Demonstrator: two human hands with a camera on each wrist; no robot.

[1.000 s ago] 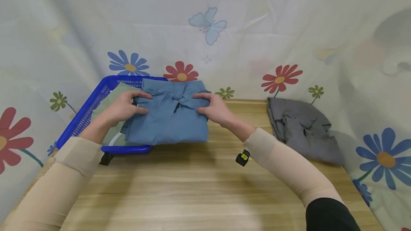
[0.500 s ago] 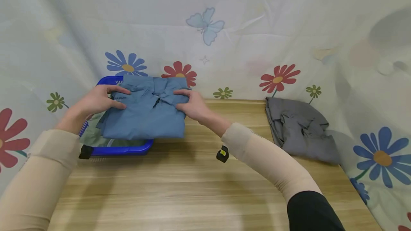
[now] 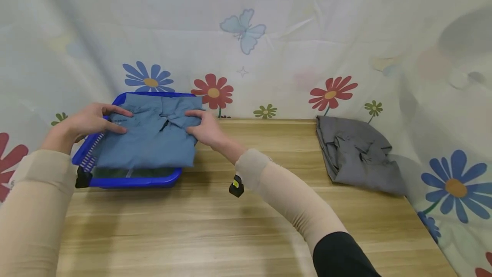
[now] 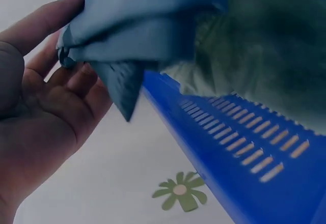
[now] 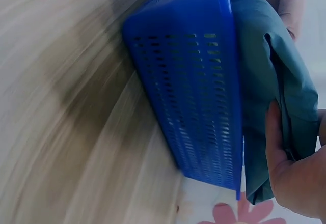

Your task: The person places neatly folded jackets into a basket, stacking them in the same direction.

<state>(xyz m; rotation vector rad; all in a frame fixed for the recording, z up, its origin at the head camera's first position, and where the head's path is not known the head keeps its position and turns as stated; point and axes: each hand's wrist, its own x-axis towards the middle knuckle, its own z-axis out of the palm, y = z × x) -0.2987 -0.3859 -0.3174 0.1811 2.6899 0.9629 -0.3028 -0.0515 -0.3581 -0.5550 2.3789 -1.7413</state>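
Note:
A folded blue shirt [image 3: 150, 146] with a small dark tab at its front lies flat above the blue plastic basket [image 3: 136, 181]. My left hand [image 3: 86, 124] grips its left edge, thumb and fingers around the layered cloth, as the left wrist view shows. On the right edge my right hand [image 3: 209, 129] pinches the folds; in the right wrist view the thumb lies on the near face of the shirt [image 5: 277, 71], level with the basket's rim. Beneath, a green cloth [image 4: 260, 46] sits inside the basket, mostly hidden by the shirt.
A folded grey garment [image 3: 357, 157] lies at the right of the wooden table [image 3: 215, 234]. Behind hangs a flower-printed curtain [image 3: 276, 67], close to the basket's back and left. A black wrist device [image 3: 236, 186] hangs below the right sleeve.
Both hands have carried the blue shirt leftward and slightly down, from overhanging the basket's right side to over the basket, covering most of the green cloth. The grey garment stays put.

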